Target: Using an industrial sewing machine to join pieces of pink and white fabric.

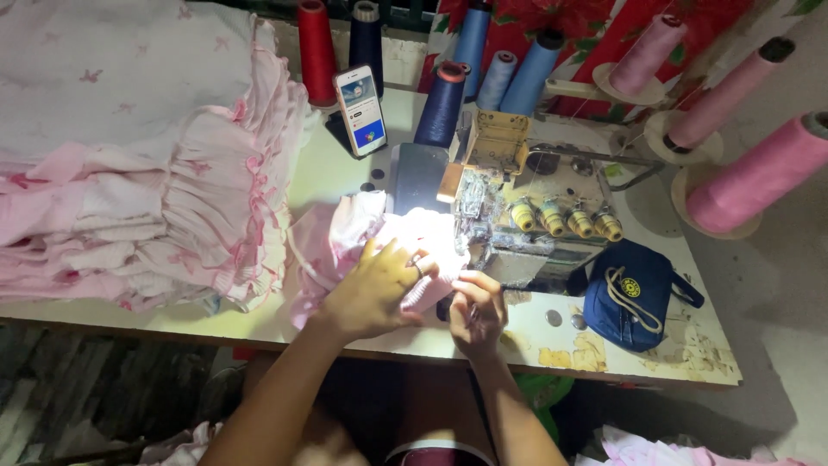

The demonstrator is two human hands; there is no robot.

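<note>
A pink ruffled fabric piece (345,237) lies under the brightly lit needle area of an overlock sewing machine (526,203). My left hand (375,289) lies flat on the fabric with fingers spread, pressing it to the table. My right hand (476,309) pinches the fabric's edge just in front of the machine's presser foot. The cloth right under the lamp is washed out white.
A tall stack of pink ruffled garments (138,173) fills the table's left. A phone (360,110) leans near red, navy and blue thread cones (442,103). Pink thread cones (759,177) stand at right. A blue pouch (634,293) lies on the worn white table (552,345).
</note>
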